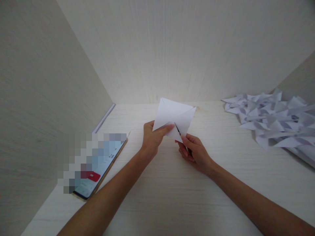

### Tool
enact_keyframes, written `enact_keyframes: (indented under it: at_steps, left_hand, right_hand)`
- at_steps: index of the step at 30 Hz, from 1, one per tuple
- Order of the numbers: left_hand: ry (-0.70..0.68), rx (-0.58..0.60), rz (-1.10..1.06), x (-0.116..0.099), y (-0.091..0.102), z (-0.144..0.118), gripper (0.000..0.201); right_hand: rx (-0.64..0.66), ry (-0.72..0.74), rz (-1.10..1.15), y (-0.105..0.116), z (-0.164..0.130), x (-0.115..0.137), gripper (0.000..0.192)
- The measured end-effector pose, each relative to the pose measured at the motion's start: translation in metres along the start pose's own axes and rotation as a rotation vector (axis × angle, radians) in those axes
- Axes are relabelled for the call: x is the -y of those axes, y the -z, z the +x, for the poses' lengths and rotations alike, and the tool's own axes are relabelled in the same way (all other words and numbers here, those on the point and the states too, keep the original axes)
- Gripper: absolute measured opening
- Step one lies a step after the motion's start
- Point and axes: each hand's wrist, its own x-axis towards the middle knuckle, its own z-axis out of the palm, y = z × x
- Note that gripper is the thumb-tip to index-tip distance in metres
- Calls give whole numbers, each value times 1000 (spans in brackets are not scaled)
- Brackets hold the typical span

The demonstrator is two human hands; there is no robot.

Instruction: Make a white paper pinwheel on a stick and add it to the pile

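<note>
The left grip (150, 139) is clamped on a creased white paper sheet (174, 109), thumb across its face; the sheet extends beyond and to the right of this grip. The right grip (194, 153), closed around a dark slender tool (178, 129), probably scissors, stands at the sheet's near corner. The tool's long axis runs obliquely from the right grip, away and leftward, its tip just beside the left thumb. Folded papers (263, 114) lie well right of both grips.

Paper sheet (176, 111) plain white; tool (177, 129) against sheet blackish; folded papers (261, 114) right of sheet white, lilac-grey shadowed; phone (108, 164) left of sheet pale blue, red-patched, tan-edged; tabletop (157, 200) under sheet whitish, grey-streaked
</note>
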Motion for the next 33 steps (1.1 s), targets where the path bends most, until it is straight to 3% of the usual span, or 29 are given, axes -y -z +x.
enact_keyframes:
  at_steps: [13, 33]
  left_hand:
    - [48, -86, -18, -2, -2, 1, 22]
    - [51, -80, -32, -3, -1, 2, 23]
  right_hand:
    - [0, 6, -8, 0, 0, 0, 32]
    - [12, 16, -7, 2, 3, -4, 34]
